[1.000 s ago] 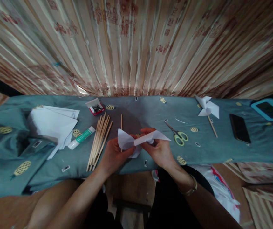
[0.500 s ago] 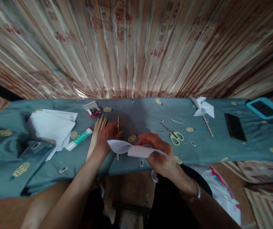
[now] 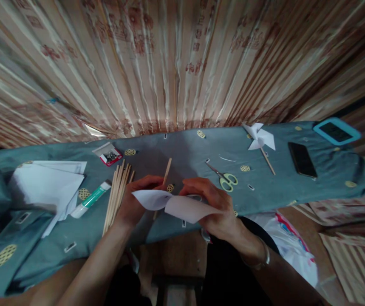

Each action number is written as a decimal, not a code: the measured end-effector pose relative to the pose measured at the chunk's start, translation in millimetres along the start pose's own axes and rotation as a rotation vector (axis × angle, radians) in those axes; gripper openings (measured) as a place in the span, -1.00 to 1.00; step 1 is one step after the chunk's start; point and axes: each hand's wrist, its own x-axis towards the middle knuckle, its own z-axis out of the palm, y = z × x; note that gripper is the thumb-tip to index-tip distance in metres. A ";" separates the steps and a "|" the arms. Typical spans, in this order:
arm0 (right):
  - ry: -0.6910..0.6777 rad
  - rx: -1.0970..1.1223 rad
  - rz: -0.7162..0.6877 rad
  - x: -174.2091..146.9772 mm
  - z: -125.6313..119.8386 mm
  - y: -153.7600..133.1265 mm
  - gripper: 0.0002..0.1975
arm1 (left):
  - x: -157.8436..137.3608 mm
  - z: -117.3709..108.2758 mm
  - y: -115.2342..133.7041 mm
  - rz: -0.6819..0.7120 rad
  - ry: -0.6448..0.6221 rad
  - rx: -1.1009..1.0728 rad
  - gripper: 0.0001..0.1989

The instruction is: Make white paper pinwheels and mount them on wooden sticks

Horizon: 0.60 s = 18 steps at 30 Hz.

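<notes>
My right hand (image 3: 217, 202) is closed on a folded white paper pinwheel (image 3: 188, 208), held above the table's front edge. My left hand (image 3: 134, 202) has its fingers around a thin wooden stick (image 3: 168, 168), which tilts behind the paper; the fingertips are partly hidden by a paper blade. Beside my left wrist lies a bundle of wooden sticks (image 3: 117, 191). An open small box of metal pins (image 3: 108, 155) sits behind the bundle. To the right of my hands are scissors with light green handles (image 3: 227, 180).
Stacked white paper (image 3: 48, 182) and a green-and-white glue stick (image 3: 91, 199) lie left on the grey cloth (image 3: 182, 148). At right are another pinwheel on a stick (image 3: 260, 138), a dark phone (image 3: 301, 159) and a blue-framed device (image 3: 337, 131). A curtain (image 3: 169, 63) hangs behind.
My left hand has taken hold of the wooden stick, which lay on the cloth and now tilts, and come closer to the paper pinwheel. The view has turned slightly.
</notes>
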 end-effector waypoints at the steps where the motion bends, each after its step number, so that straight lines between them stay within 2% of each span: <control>1: 0.011 -0.010 0.003 1.4 -2.0 -1.1 -0.43 | -4.9 0.7 1.1 0.026 -0.035 0.020 -0.85; 3: 0.033 -0.026 0.012 3.4 -4.6 -3.0 -0.47 | -12.7 1.2 -2.6 0.043 -0.076 0.001 -0.88; 6: 0.045 -0.030 0.054 4.7 -5.1 -5.3 -0.54 | -20.0 1.8 -18.6 0.002 -0.036 -0.107 -0.83; 10: 0.078 0.006 0.114 5.0 -3.2 -8.1 -0.56 | -24.3 2.1 -36.8 -0.045 0.016 -0.129 -0.77; 18: 0.098 -0.001 0.146 4.2 -5.4 -9.7 -0.50 | -27.5 3.5 -29.9 -0.083 -0.060 -0.138 -0.78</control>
